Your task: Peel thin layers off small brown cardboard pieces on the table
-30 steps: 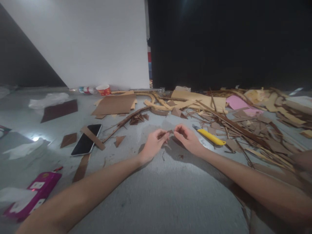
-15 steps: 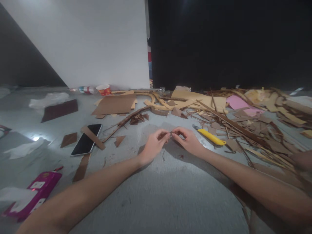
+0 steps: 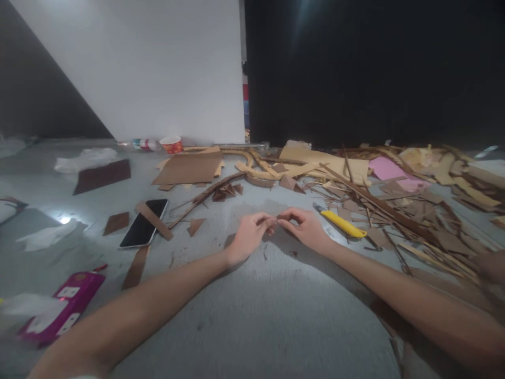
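Observation:
Over the grey table my left hand (image 3: 249,234) and my right hand (image 3: 305,227) meet fingertip to fingertip. Both are closed in a pinch, thumbs against forefingers, on a small piece of brown sheet material, mostly hidden by the fingers. To the right of my right hand lies a yellow utility knife (image 3: 342,223), its tip pointing away to the left. A small brown triangle (image 3: 195,226) rests to the left of my left hand. Beyond the hands is a little pile of folded brown pieces (image 3: 226,192).
At left a phone (image 3: 142,226) lies under a brown strip (image 3: 154,220), with a magenta case (image 3: 74,300) nearer. Brown sheets (image 3: 189,167), a red paper cup (image 3: 171,144) and a branch-like yellow form (image 3: 252,163) lie behind. Brown scraps (image 3: 426,205) crowd the right side.
My right hand has come left until its fingertips meet those of my left hand. The brown piece, seen between them a second ago, is now mostly covered. The view has shifted slightly.

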